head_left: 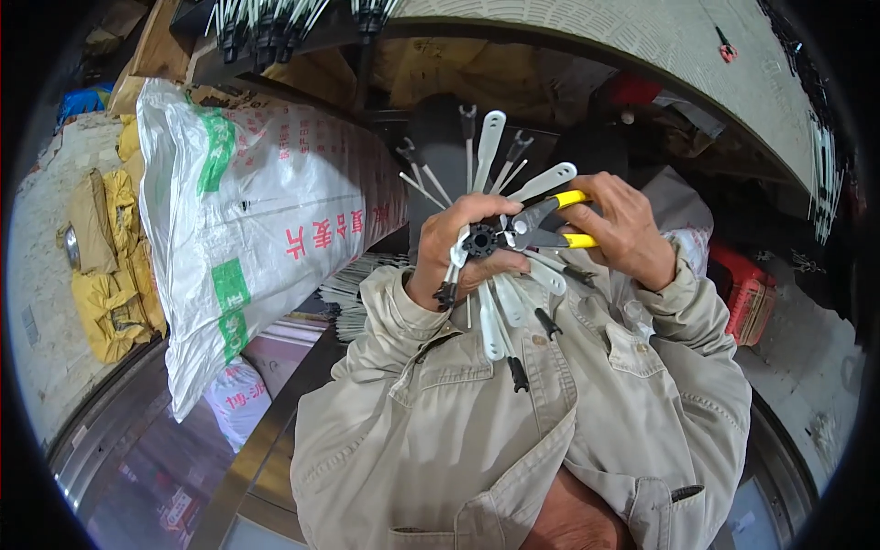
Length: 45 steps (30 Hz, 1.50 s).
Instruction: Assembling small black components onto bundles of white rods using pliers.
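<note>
My left hand is closed round the middle of a frame with a round black hub, its thumb and fingers on either side. White flat arms and thin rods with black forked tips fan out from the hub in front of my chest. In my right hand is a pair of pliers with yellow handles, the fingers wrapped round them. The pliers' head lies just right of the hub, among the bases of the arms. Whether the jaws grip anything is too small to tell.
A big white woven sack with red and green print stands at the left. Bundles of white rods lie beside it. Ahead, a curved table carries a small red-handled tool. A red plastic crate is at the right.
</note>
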Each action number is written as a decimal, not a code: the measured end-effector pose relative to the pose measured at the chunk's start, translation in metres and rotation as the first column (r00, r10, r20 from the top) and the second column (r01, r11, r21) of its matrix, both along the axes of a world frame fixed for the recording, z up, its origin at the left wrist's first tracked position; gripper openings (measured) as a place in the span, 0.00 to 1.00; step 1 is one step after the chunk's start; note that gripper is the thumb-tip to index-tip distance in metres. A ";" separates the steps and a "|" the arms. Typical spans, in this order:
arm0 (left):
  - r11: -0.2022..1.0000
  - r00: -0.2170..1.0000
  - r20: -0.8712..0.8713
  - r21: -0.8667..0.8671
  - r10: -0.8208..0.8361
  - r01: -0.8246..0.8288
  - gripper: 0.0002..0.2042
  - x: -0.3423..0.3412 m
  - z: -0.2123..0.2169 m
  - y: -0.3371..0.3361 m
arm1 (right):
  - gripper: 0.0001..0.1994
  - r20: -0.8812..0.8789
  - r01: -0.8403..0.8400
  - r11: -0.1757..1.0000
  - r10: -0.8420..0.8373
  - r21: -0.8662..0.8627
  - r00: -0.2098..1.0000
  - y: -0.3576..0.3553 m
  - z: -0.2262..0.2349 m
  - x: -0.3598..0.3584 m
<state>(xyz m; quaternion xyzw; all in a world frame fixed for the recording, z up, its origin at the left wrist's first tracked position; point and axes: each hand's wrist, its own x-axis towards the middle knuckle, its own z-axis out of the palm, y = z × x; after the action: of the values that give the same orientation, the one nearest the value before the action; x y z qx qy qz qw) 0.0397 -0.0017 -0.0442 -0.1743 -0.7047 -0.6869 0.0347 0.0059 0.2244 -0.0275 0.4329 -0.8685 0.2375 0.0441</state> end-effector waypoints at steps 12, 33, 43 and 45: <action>0.995 0.985 0.161 0.085 -0.059 0.046 0.21 -0.012 -0.008 0.006 | 0.12 0.029 -0.088 0.960 0.083 0.266 0.996 0.019 0.033 -0.030; 0.952 0.939 0.157 0.068 -0.306 0.299 0.23 -0.020 -0.004 0.010 | 0.19 0.819 -0.368 0.900 0.022 0.234 0.574 0.023 0.101 -0.068; 0.976 0.965 0.245 0.212 -0.097 0.045 0.22 -0.021 0.000 -0.007 | 0.16 0.667 -0.081 0.997 0.051 0.014 0.743 0.012 0.062 -0.044; 0.983 0.989 0.125 0.153 0.078 -0.097 0.20 -0.018 0.010 -0.017 | 0.15 0.508 0.073 0.997 -0.043 -0.039 0.860 0.019 0.059 -0.050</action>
<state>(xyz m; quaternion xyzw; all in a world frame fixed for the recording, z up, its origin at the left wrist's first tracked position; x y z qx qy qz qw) 0.0217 -0.0189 -0.0342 -0.0989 -0.6554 -0.7479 0.0369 -0.0437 0.2434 0.0311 0.3274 -0.8551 0.3660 -0.1660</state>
